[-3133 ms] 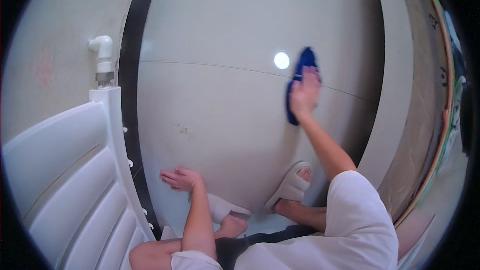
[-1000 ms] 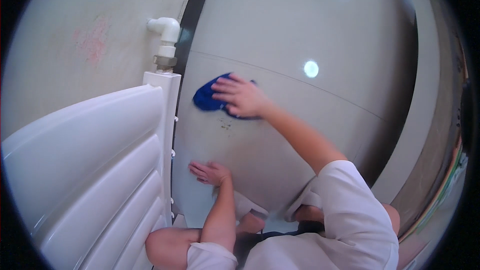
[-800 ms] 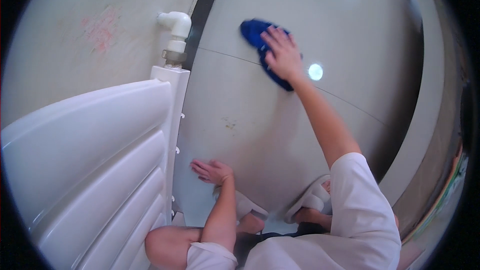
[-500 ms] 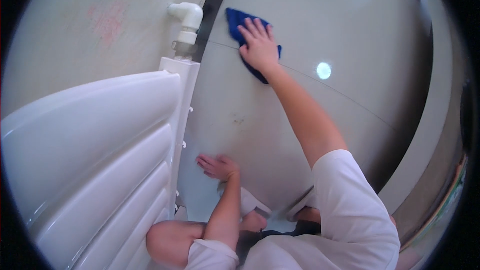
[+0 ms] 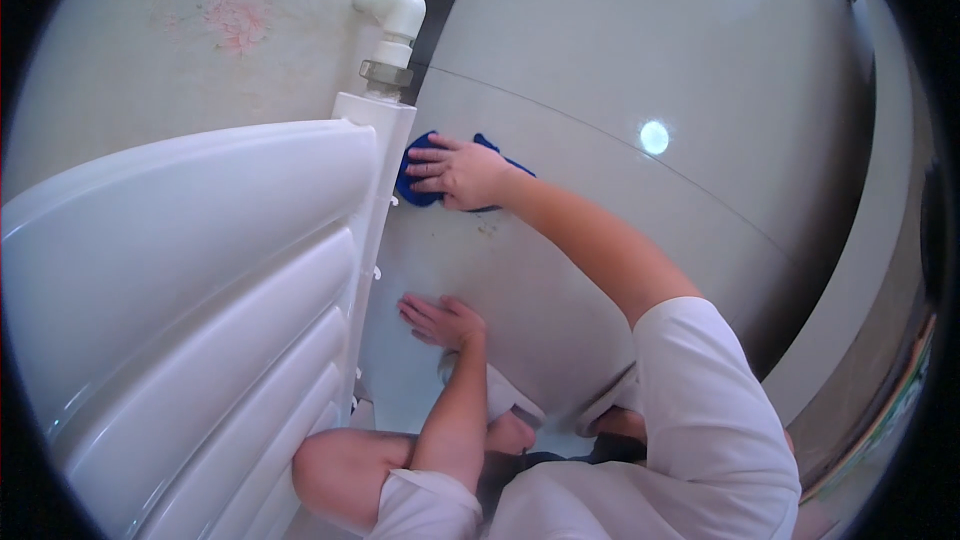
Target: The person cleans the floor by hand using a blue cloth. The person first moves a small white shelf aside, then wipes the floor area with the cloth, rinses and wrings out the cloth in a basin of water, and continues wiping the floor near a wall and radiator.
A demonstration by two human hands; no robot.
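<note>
Flat on a dark blue cloth (image 5: pixel 418 190) lies my right hand (image 5: pixel 462 172), fingers spread and pointing left toward the radiator. The cloth is spread on the glossy pale tile floor (image 5: pixel 600 50), and part of it shows on the far side of the wrist. Nearer to me, my left hand (image 5: pixel 445 322) is held low over the floor or rests on it, fingers stretched out and nothing in them; whether it touches cannot be told. Small brownish specks (image 5: pixel 487 231) mark the tile just on the near side of the cloth.
A white panel radiator (image 5: pixel 230 230) stands close along the left, with small hooks on its edge and a white elbow pipe (image 5: pixel 395 12) at its far end. My slippered feet (image 5: pixel 510 400) are below. A pale raised border (image 5: pixel 850 270) curves along the right.
My right hand has slid the blue cloth nearer to me and left, up against the radiator's edge. Its fingers now point left. My left hand has barely moved.
</note>
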